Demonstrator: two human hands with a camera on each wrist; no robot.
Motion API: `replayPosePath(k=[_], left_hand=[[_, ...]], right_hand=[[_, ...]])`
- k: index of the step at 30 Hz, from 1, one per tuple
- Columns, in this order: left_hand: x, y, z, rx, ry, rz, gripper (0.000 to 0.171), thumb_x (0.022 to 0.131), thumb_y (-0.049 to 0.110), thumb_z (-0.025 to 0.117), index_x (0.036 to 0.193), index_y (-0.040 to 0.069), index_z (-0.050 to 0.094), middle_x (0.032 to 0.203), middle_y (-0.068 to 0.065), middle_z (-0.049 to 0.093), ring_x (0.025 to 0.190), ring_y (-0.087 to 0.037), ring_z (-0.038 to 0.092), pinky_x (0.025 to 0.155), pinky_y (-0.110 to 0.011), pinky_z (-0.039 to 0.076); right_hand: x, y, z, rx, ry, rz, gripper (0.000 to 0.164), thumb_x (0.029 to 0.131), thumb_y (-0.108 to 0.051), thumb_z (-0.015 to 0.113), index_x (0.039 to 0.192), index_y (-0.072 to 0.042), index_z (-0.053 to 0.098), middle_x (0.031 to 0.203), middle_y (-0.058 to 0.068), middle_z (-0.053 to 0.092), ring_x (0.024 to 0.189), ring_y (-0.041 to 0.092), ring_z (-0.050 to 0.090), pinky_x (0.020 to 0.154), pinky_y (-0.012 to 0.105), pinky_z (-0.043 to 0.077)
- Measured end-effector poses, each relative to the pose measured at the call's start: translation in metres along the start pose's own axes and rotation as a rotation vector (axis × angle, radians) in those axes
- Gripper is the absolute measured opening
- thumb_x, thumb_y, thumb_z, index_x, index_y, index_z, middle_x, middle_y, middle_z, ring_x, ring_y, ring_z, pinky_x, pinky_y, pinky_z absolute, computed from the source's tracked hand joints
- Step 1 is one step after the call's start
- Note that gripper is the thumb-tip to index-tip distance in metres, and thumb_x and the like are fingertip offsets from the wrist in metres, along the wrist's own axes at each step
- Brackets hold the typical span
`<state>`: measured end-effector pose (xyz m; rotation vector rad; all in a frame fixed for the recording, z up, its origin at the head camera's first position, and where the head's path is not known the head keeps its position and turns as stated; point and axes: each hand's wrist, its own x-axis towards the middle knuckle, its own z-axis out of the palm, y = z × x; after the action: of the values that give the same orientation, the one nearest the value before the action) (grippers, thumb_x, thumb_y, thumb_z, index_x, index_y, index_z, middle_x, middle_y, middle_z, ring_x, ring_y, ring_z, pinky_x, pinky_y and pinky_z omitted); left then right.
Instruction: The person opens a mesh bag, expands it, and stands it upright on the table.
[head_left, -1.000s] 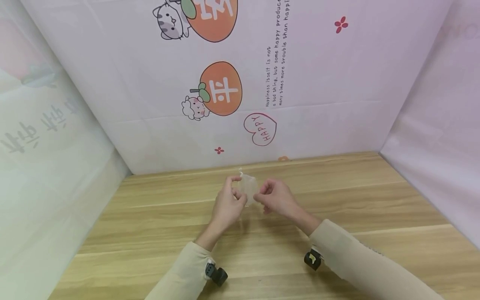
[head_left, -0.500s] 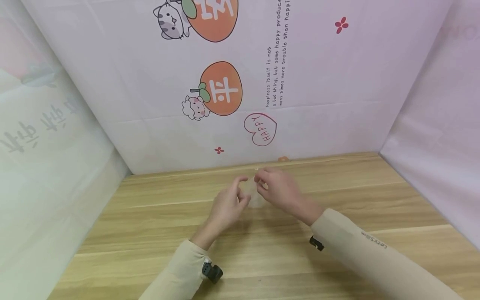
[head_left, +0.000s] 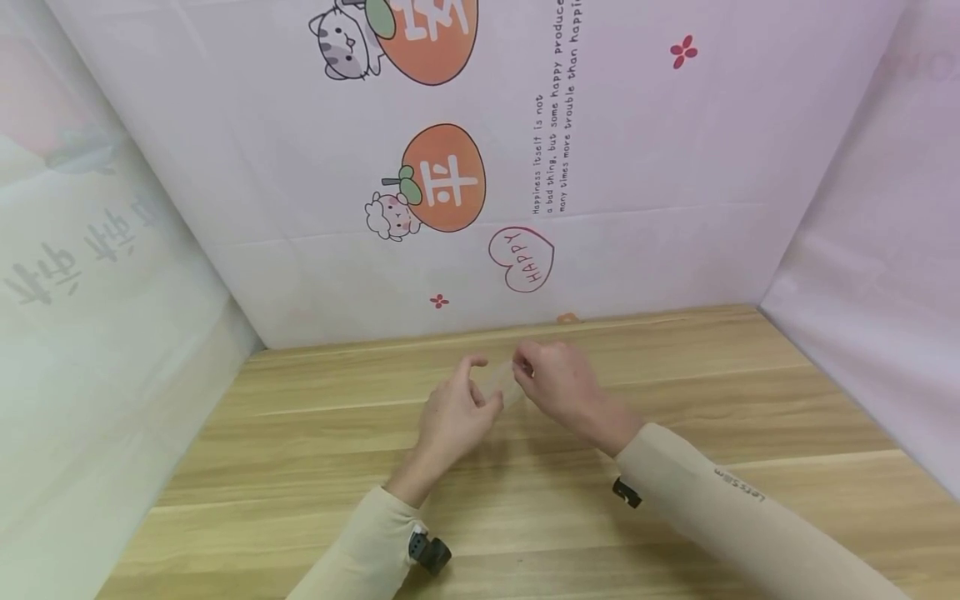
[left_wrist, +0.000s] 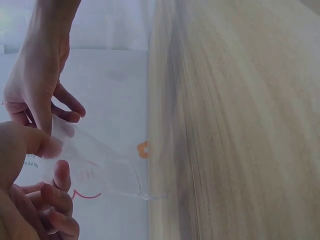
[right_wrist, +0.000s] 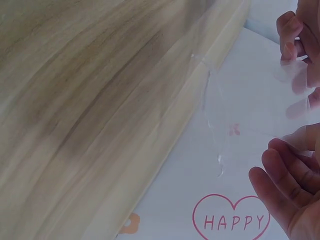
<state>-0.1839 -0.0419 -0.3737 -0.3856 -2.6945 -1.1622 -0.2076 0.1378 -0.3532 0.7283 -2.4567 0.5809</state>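
A small translucent pouch (head_left: 504, 385) is stretched between my two hands over the back of the table. In the left wrist view the see-through pouch (left_wrist: 115, 170) has a thin string-like tail at its far end. My left hand (head_left: 456, 412) holds the pouch's near side by the thumb, with the index finger raised and apart from it. My right hand (head_left: 558, 379) pinches the opposite edge between curled fingertips. In the right wrist view, left-hand fingers show through the pouch (right_wrist: 250, 110), and the right hand's other fingers (right_wrist: 282, 175) fan out below it.
The wooden table (head_left: 337, 450) runs back to a printed white cloth wall (head_left: 637, 167). Cloth walls also stand at the left (head_left: 97, 333) and right (head_left: 862, 250). A dark strap-mounted device sits on each sleeved wrist.
My right hand has moved up to the pouch's top edge, rising and then dropping slightly. The pouch has turned from facing the head view to a narrow slanted strip. The left hand stays nearly in place.
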Motion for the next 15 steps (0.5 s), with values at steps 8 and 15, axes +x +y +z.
replayPosePath(k=[8,15], left_hand=[[0.0015,-0.0027,-0.0003,0.021,0.059,0.04,0.052,0.08,0.005,0.064,0.132,0.01,0.056,0.06,0.01,0.055,0.049,-0.006,0.048,0.05,-0.029,0.041],[0.0026,-0.0019,-0.0015,0.037,0.059,0.06,0.052,0.079,0.003,0.065,0.131,0.009,0.057,0.059,0.01,0.053,0.048,-0.006,0.046,0.049,-0.028,0.038]], right_hand=[[-0.0022,0.0038,0.0052,0.042,-0.025,0.072,0.017,0.086,0.001,0.072,0.078,-0.011,0.061,0.063,-0.005,0.059,0.048,0.004,0.045,0.045,0.02,0.041],[-0.0034,0.0053,0.0067,0.037,-0.045,0.103,0.024,0.084,0.0,0.075,0.076,-0.013,0.056,0.061,-0.007,0.054,0.05,0.006,0.046,0.046,0.022,0.041]])
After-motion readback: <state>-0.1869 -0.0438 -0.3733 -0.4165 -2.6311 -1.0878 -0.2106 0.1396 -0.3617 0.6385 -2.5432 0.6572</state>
